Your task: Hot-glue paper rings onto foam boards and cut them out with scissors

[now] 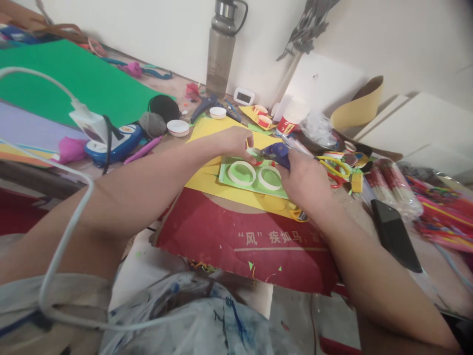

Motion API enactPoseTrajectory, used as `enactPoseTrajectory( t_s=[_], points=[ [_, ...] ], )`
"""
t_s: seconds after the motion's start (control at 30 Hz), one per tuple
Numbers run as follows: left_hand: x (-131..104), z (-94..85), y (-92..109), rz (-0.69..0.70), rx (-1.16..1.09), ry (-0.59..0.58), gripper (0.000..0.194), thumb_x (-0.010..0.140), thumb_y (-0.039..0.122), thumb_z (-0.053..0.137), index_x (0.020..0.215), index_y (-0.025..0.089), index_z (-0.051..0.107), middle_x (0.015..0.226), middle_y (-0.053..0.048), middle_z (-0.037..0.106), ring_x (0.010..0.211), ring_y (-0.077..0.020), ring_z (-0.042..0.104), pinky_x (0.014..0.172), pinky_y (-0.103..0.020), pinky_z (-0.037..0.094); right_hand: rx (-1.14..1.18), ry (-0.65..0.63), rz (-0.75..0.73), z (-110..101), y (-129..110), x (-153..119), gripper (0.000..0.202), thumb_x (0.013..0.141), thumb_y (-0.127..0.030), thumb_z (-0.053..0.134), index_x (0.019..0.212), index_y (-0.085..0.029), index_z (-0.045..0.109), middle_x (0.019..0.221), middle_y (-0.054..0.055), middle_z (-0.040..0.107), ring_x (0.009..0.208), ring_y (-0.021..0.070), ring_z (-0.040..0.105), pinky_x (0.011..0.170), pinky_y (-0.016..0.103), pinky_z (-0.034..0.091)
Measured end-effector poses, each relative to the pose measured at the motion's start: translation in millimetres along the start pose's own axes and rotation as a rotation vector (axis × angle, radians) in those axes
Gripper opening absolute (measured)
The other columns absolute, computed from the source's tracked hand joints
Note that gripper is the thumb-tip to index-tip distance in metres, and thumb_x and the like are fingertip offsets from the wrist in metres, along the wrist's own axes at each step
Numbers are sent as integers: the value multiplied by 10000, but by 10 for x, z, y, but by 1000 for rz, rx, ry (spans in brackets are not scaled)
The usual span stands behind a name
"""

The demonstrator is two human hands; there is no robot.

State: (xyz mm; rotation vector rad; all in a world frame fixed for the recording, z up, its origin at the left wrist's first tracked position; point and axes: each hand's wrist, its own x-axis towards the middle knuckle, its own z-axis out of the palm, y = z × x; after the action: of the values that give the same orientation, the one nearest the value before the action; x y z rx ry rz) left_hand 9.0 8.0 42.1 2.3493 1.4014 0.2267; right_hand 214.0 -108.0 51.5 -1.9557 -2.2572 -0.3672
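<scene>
My left hand [235, 142] pinches a short paper-cup section [254, 157] by its rim, at the back edge of a light green card [254, 186]. My right hand [308, 178] is wrapped around a blue-purple glue gun [278, 152], whose nozzle points left at the cup section. I cannot make out whether the nozzle touches it. Two white paper rings, a left ring [229, 177] and a right ring [261, 182], rest on the green card. Under the card lies a yellow sheet [202, 180], on a red cardboard piece [207, 224].
Behind stand a water bottle [220, 56], a small digital clock [244, 95] and a paper cup [290, 121]. To the right are scissors [338, 167], a black phone [395, 234] and bagged sticks [393, 185]. A white cable [76, 222] crosses the left side.
</scene>
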Motion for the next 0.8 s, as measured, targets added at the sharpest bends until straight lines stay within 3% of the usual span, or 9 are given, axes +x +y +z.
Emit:
enactPoseTrajectory(
  t_s=[0.8],
  points=[
    [-8, -4, 33, 4, -4, -7, 814, 670, 629, 868, 1370, 233, 736, 1301, -100, 767, 1291, -363, 648, 1023, -367, 471, -24, 54, -12, 39, 0, 12, 207, 1014, -307, 575, 1131, -165, 668, 1071, 185, 754, 941, 326, 676, 736, 380, 427]
  ],
)
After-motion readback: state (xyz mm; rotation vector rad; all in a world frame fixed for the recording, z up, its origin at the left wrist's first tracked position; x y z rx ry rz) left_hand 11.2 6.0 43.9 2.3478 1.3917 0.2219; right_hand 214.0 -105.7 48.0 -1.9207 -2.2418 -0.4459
